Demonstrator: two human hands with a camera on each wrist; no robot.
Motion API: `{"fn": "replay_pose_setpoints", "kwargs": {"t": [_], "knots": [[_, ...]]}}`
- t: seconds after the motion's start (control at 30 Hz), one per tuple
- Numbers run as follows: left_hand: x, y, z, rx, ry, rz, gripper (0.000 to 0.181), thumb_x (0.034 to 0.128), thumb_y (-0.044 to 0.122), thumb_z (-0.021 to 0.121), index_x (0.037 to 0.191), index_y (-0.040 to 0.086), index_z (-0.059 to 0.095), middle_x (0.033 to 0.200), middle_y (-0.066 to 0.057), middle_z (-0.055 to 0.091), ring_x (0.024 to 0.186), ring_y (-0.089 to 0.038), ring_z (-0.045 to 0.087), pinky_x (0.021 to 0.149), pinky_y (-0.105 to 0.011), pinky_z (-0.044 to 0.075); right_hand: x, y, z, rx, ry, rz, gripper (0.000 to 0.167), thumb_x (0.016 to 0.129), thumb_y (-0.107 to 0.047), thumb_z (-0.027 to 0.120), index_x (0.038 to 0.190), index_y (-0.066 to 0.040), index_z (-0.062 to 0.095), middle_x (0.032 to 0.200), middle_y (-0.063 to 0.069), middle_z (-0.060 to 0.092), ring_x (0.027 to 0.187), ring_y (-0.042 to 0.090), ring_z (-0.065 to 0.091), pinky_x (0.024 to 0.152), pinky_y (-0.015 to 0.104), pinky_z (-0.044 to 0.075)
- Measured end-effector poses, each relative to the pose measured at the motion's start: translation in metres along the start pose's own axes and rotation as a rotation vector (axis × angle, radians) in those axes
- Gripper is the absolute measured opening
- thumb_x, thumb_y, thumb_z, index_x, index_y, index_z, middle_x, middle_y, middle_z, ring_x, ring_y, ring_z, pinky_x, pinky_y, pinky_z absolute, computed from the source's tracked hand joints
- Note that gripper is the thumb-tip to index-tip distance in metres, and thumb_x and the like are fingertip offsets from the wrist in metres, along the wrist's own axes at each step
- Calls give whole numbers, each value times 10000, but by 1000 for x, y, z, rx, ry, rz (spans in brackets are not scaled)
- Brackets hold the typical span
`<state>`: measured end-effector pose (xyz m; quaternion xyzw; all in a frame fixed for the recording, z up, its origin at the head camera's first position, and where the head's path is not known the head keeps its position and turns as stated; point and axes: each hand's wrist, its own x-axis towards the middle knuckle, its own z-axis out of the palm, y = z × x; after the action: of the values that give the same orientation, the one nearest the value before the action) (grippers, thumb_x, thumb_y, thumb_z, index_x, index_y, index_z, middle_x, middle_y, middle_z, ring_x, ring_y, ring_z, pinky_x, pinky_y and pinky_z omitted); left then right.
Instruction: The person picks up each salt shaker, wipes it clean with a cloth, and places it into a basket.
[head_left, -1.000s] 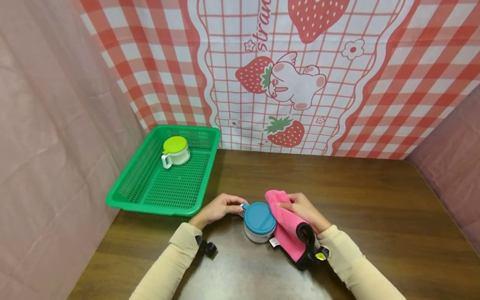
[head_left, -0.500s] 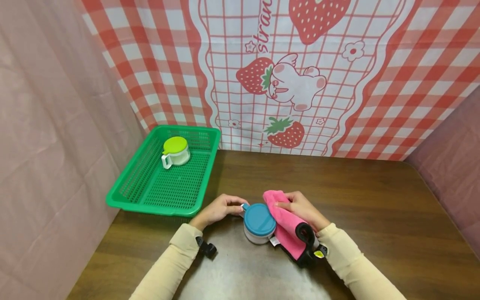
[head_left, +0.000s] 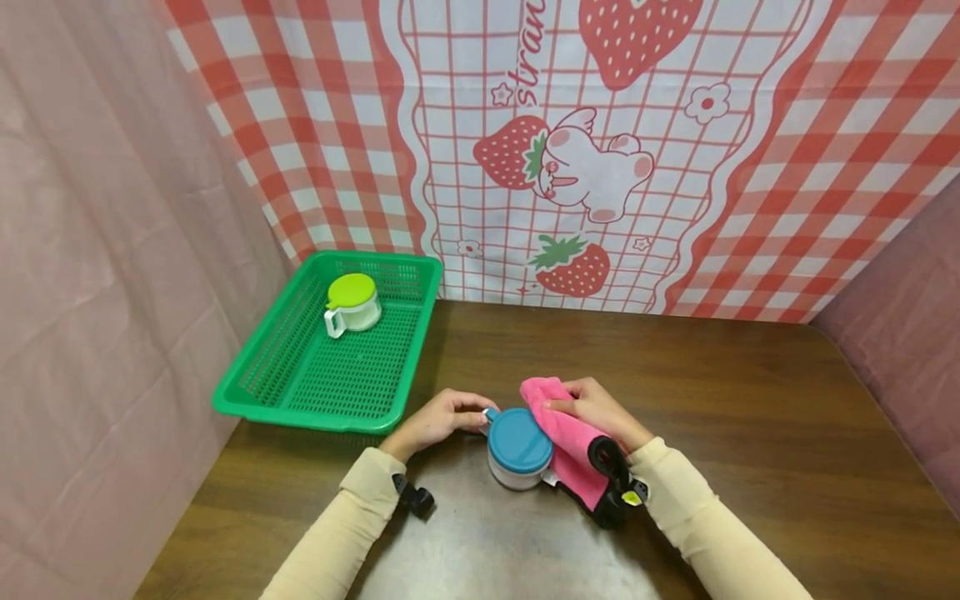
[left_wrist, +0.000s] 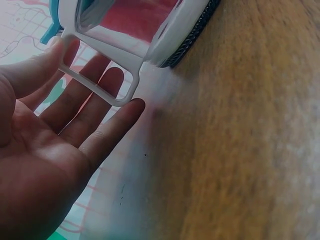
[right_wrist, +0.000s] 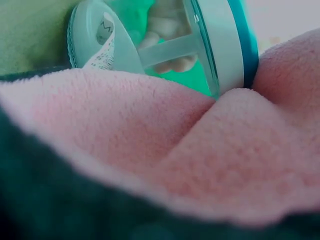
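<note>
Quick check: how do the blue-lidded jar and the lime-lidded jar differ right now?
The blue-lidded jar is outside the green basket; the lime-lidded jar sits inside it. The left hand holds the blue-lidded jar by its handle, and the pink cloth touches it; neither touches the lime-lidded jar. Both are lidded, with a handle.

Left hand pinches white handle of clear jar from left; teal tab beside thumb, wood counter beneath.

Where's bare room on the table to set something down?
The table is bare right of the right hand, beyond it to the checked curtain, and between the forearms. Crowded: from basket through left hand and blue jar to cloth.
</note>
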<state>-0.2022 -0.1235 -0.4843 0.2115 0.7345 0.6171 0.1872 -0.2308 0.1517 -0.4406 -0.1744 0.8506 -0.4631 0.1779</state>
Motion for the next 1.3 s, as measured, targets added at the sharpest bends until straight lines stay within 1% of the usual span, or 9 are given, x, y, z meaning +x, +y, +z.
{"fn": "replay_pose_setpoints", "kwargs": {"t": [0.13, 0.23, 0.3, 0.47, 0.7, 0.83, 0.97, 1.07, 1.3], "knots": [[0, 1, 1, -16, -3, -13, 284, 962, 41, 559, 1182, -131, 613, 1118, -284, 656, 870, -17, 640, 878, -362, 570, 5, -1, -1, -31, -26, -21, 228, 911, -188, 655, 850, 31, 666, 590, -72, 419, 644, 116, 437, 589, 206, 355], [0, 1, 0, -15, -3, -7, 290, 960, 42, 562, 1180, -141, 607, 1111, -282, 659, 870, -14, 641, 875, -361, 570, 10, -2, -2, -63, -42, -48, 214, 909, -179, 653, 862, 30, 668, 580, -73, 387, 632, 117, 421, 586, 209, 342], [0, 2, 0, -14, -1, -7, 291, 959, 42, 563, 1179, -142, 607, 1111, -282, 659, 871, -15, 641, 875, -361, 570, 13, -3, -3, -79, -51, -66, 210, 907, -172, 652, 863, 32, 671, 585, -75, 395, 634, 120, 418, 590, 209, 341], [2, 2, 0, -20, 4, -22, 289, 957, 40, 565, 1187, -128, 613, 1133, -291, 650, 872, -16, 642, 876, -348, 569, 20, -1, -4, -95, -68, -76, 217, 901, -175, 659, 838, 32, 683, 605, -68, 459, 648, 130, 442, 599, 214, 356], [1, 2, 0, -13, -1, -25, 284, 961, 37, 561, 1186, -129, 612, 1129, -292, 652, 865, -15, 643, 872, -333, 570, 26, -3, -3, -109, -107, -85, 228, 883, -185, 679, 882, 40, 721, 612, -73, 479, 642, 103, 448, 595, 203, 363], [0, 2, 0, -3, -4, -19, 287, 965, 46, 558, 1182, -135, 610, 1119, -280, 660, 868, -17, 637, 882, -363, 568, 29, -7, -3, -118, -136, -113, 222, 873, -172, 681, 836, 44, 708, 583, -83, 441, 604, 79, 424, 571, 192, 337], [-1, 2, 0, 9, -3, -15, 287, 965, 48, 559, 1180, -135, 611, 1110, -276, 664, 863, -23, 630, 888, -401, 565, 33, -8, -2, -141, -144, -142, 220, 865, -157, 688, 778, 45, 685, 563, -84, 417, 580, 75, 406, 550, 189, 313], [-1, 2, 0, 8, 0, -15, 286, 964, 48, 561, 1177, -136, 611, 1101, -276, 665, 857, -27, 630, 889, -418, 564, 36, -8, -1, -156, -146, -151, 217, 864, -154, 692, 763, 38, 683, 565, -86, 419, 579, 77, 403, 546, 190, 308], [0, 2, 0, -2, 5, -28, 285, 961, 45, 563, 1181, -131, 611, 1100, -252, 670, 853, -20, 635, 886, -382, 567, 38, -9, 1, -154, -161, -128, 225, 873, -174, 693, 746, 11, 683, 571, -87, 413, 588, 82, 395, 547, 192, 303]]}}
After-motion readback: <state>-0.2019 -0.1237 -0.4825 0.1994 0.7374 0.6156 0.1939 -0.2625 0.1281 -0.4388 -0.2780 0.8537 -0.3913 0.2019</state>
